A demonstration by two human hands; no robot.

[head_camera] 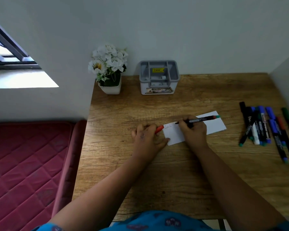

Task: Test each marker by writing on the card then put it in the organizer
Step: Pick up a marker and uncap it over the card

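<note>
A white card (213,123) lies on the wooden desk (173,172), with some red writing at its left end. My right hand (193,130) grips an uncapped marker (202,119), its tip touching the card beside the writing. My left hand (148,139) holds the marker's red cap (159,129) and its thumb rests on the card's left edge. The grey and white organizer (158,77) stands at the back of the desk. Several capped markers (264,125) lie in a loose pile on the right.
A white pot of artificial flowers (109,69) stands left of the organizer, against the wall. A red quilted mattress (23,164) lies left of the desk, below a window (7,52). A side wall bounds the desk on the right.
</note>
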